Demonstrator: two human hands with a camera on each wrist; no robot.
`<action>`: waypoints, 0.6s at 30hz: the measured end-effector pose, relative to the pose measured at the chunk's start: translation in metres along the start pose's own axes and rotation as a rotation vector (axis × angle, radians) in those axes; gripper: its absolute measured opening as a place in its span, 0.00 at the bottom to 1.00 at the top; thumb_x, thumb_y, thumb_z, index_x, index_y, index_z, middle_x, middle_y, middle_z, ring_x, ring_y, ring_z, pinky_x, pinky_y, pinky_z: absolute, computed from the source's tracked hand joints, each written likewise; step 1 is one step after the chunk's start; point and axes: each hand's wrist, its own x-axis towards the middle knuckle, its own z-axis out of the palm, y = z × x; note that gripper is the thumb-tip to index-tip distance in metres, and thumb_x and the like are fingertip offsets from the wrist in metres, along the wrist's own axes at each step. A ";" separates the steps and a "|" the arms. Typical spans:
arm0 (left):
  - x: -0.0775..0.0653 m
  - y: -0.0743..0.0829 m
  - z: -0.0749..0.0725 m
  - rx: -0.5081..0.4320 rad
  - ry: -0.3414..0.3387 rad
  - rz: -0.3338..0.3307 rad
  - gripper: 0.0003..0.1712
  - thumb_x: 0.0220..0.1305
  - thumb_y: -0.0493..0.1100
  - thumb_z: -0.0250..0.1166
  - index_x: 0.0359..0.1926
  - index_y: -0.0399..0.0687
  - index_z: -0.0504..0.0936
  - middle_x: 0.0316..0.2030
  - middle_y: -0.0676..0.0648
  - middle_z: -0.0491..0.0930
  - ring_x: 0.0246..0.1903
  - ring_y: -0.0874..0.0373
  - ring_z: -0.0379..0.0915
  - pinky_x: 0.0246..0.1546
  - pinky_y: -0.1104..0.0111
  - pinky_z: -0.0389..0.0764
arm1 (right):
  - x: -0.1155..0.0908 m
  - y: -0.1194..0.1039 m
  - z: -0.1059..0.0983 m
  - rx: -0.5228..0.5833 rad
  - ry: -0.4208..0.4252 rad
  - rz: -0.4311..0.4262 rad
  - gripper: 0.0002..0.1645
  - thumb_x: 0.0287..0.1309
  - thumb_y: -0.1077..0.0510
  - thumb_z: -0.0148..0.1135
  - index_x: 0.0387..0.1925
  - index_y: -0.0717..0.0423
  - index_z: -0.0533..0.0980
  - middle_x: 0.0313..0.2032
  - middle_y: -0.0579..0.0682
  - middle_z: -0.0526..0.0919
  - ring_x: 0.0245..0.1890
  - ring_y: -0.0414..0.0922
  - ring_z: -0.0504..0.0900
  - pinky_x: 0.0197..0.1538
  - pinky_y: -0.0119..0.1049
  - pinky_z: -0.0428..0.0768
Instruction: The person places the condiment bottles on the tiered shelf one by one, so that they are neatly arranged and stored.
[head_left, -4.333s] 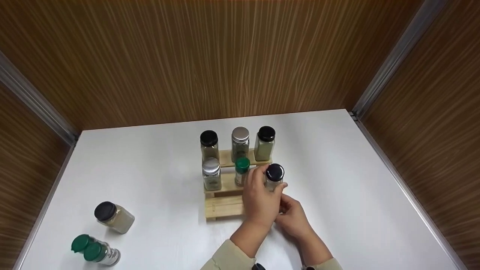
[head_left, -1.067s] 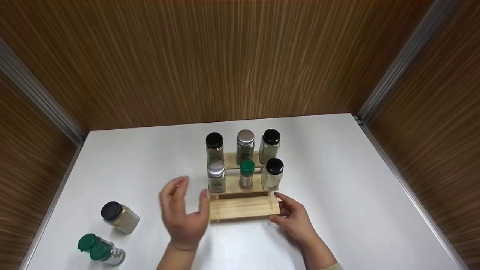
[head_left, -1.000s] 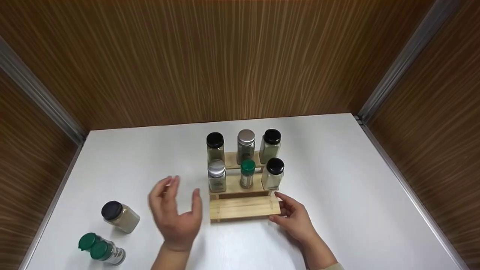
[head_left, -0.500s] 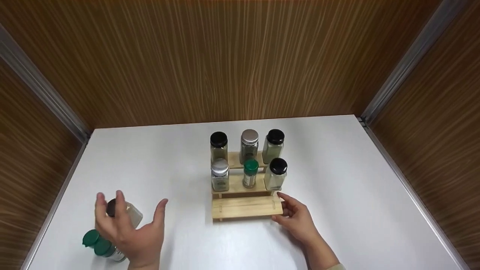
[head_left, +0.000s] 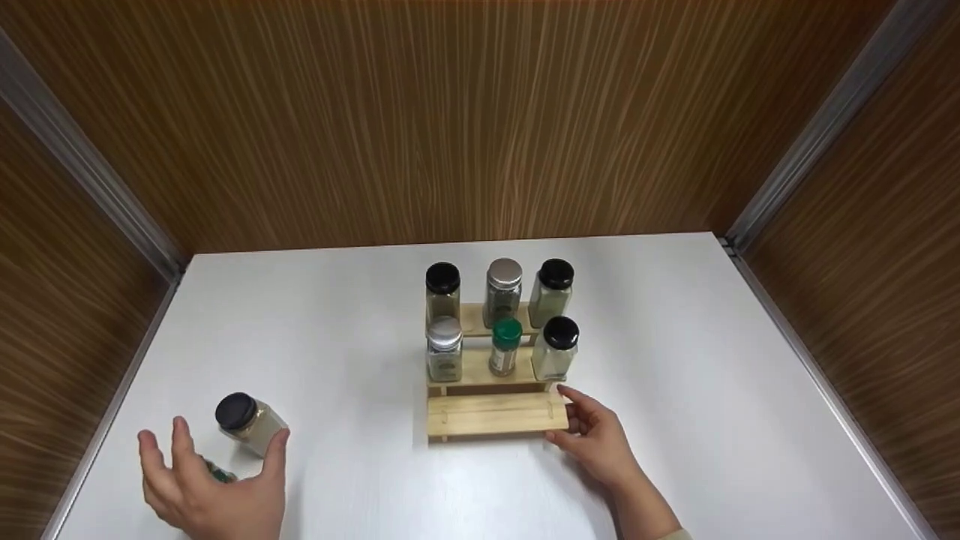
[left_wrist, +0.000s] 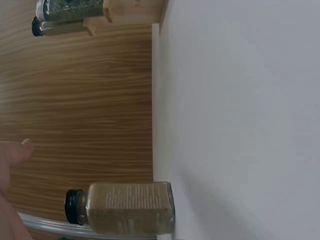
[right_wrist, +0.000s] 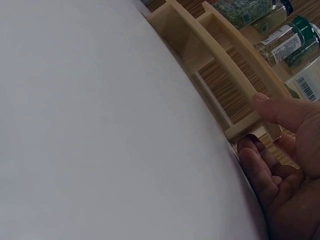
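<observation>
My left hand (head_left: 221, 499) is at the lower left with its fingers spread and nothing in its grasp. Beside its thumb a square glass spice jar (head_left: 262, 429) with a black cap stands on the table, its tan contents plain in the left wrist view. Green-capped spice jars (head_left: 219, 472) are mostly hidden behind the left hand. My right hand (head_left: 600, 442) grips the right end of the wooden spice rack (head_left: 495, 416). In the right wrist view the thumb presses the front edge of the lowest step, and the other fingers curl at its end.
On the rack's top step stand two black-capped jars (head_left: 553, 298) and a silver-capped jar (head_left: 502, 298). The middle step bears a silver-capped jar (head_left: 445, 356), a green-capped jar (head_left: 505, 349) and a black-capped jar (head_left: 556, 352). Wood-grain panels (head_left: 480, 120) enclose the white table (head_left: 352, 337).
Earlier, my left hand was at a black-capped jar by the rack's middle step; that jar now stands there released. The left hand has moved left to the loose jars. My right hand keeps its hold.
</observation>
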 end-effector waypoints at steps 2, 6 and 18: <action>-0.001 -0.001 -0.004 0.005 -0.019 -0.046 0.56 0.41 0.44 0.87 0.73 0.41 0.73 0.79 0.36 0.58 0.76 0.34 0.52 0.74 0.42 0.52 | 0.000 0.000 0.000 0.007 -0.003 -0.008 0.47 0.51 0.78 0.74 0.72 0.77 0.65 0.47 0.66 0.84 0.40 0.46 0.86 0.43 0.31 0.85; -0.004 -0.006 -0.010 0.015 -0.053 -0.127 0.53 0.43 0.34 0.87 0.73 0.40 0.74 0.79 0.38 0.58 0.76 0.37 0.51 0.73 0.41 0.55 | -0.001 -0.001 0.001 0.021 -0.009 -0.027 0.47 0.51 0.78 0.74 0.72 0.78 0.64 0.47 0.66 0.84 0.40 0.45 0.86 0.43 0.31 0.86; 0.001 -0.024 -0.020 0.080 -0.220 -0.473 0.57 0.55 0.34 0.80 0.82 0.41 0.59 0.83 0.39 0.47 0.81 0.39 0.42 0.79 0.42 0.46 | -0.002 -0.002 0.001 0.021 0.001 -0.027 0.47 0.52 0.78 0.74 0.72 0.77 0.64 0.47 0.66 0.84 0.40 0.45 0.86 0.43 0.32 0.86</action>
